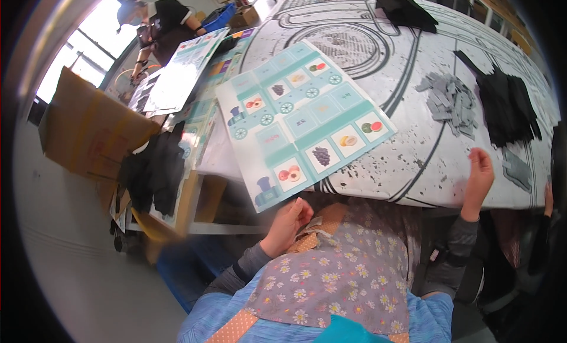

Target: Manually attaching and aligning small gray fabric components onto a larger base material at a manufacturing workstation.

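Bright workroom, with a counter point(397, 173) under a white covering printed in black lines and speckles, viewed from where I stand.

Left hand point(289, 225): fingers curled toward the palm, just below the bottom edge of the printed sheet point(300, 130); whether they touch it or hold anything, I cannot tell.

Right hand point(479, 180): raised at the counter's near side, fingers bent in toward the thumb; whether something small sits between them, I cannot tell.

Printed sheet: one, white and teal, lying askew, lower corner jutting past the near edge; toy trains and pictured fruit.

Grey pieces point(450, 103): loose heap, beyond the right hand.

Flat grey piece point(517, 169): one, to the right of that hand.

Black bundle point(509, 106): one, beside the heap. Another black bundle point(407, 13): at the far side.

Floral apron point(331, 278): grey, orange dotted trim, on the wearer.

Leftward: dark bundle point(155, 171) near an open cardboard box point(88, 127); glossy sheets point(184, 74); beyond them, one capped, masked person point(162, 24), leaning over, close to a bright window point(82, 47).
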Action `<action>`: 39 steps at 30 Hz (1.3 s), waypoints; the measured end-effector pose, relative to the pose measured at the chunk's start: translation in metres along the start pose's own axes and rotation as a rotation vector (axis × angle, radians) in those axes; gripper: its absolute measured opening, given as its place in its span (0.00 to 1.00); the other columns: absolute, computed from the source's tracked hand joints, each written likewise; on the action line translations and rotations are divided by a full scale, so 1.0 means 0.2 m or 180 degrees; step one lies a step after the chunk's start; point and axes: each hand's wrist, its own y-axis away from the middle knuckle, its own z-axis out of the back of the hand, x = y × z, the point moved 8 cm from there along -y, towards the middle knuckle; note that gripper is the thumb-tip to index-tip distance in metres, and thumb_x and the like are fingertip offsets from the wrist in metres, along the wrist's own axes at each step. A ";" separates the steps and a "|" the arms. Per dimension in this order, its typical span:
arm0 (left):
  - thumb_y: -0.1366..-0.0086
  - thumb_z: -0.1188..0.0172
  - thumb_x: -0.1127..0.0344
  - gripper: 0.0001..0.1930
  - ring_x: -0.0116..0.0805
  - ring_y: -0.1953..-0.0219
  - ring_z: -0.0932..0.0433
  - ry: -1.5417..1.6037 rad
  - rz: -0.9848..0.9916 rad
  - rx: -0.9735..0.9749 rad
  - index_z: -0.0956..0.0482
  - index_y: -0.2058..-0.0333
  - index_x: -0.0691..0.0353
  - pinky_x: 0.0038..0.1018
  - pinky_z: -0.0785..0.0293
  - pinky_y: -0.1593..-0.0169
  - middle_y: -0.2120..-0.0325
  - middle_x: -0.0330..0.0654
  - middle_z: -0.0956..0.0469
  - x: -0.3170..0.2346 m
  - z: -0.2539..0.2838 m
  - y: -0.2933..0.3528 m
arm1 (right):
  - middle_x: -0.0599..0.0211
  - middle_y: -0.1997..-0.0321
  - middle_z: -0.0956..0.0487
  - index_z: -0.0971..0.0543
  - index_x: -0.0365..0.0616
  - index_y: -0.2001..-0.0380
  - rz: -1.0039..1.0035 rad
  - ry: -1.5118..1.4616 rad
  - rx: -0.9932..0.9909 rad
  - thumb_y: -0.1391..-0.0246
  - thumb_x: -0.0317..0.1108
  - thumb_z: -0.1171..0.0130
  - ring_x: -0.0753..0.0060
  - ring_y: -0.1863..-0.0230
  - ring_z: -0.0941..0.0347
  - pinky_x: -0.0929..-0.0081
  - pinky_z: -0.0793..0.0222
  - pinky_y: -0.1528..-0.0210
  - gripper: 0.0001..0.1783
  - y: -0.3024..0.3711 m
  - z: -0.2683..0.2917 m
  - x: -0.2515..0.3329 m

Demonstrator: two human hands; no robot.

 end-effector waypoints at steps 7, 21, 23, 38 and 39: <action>0.24 0.50 0.57 0.19 0.38 0.55 0.20 0.0787 -0.0496 -0.0835 0.31 0.43 0.63 0.34 0.23 0.50 0.52 0.46 0.20 -0.20 0.11 0.00 | 0.76 0.74 0.28 0.23 0.38 0.69 -0.0088 -0.0513 0.1389 0.31 0.35 0.46 0.83 0.71 0.36 0.82 0.40 0.67 0.13 0.27 -0.62 0.28; 0.32 0.41 0.73 0.03 0.20 0.76 0.22 0.0764 -0.1763 -0.1610 0.22 0.61 0.58 0.13 0.22 0.74 0.71 0.31 0.21 -1.17 0.71 0.13 | 0.61 0.78 0.27 0.23 0.35 0.72 0.0297 0.0365 0.2168 0.40 0.32 0.38 0.67 0.76 0.33 0.71 0.37 0.70 0.11 0.44 -0.84 0.46; 0.33 0.40 0.73 0.02 0.21 0.75 0.21 0.0609 -0.1877 -0.1704 0.22 0.64 0.57 0.14 0.21 0.73 0.72 0.30 0.21 -1.46 0.93 0.06 | 0.61 0.78 0.27 0.23 0.35 0.72 0.0323 0.0444 0.2155 0.40 0.32 0.38 0.66 0.75 0.32 0.71 0.37 0.69 0.11 0.44 -0.85 0.46; 0.37 0.35 0.61 0.35 0.59 0.38 0.32 -0.3238 -0.3267 -0.4140 0.38 0.38 0.74 0.44 0.38 0.34 0.40 0.66 0.33 -1.90 1.52 -0.77 | 0.60 0.77 0.25 0.22 0.36 0.73 0.0209 0.0660 0.2103 0.42 0.31 0.36 0.66 0.74 0.29 0.70 0.35 0.69 0.10 0.43 -0.88 0.48; 0.38 0.34 0.60 0.33 0.57 0.36 0.34 -0.3283 -0.3132 -0.3323 0.35 0.38 0.68 0.41 0.40 0.32 0.38 0.60 0.35 -1.81 1.28 -0.88 | 0.60 0.77 0.25 0.22 0.36 0.73 0.0217 0.0691 0.2069 0.43 0.32 0.36 0.66 0.74 0.29 0.70 0.35 0.69 0.10 0.43 -0.87 0.46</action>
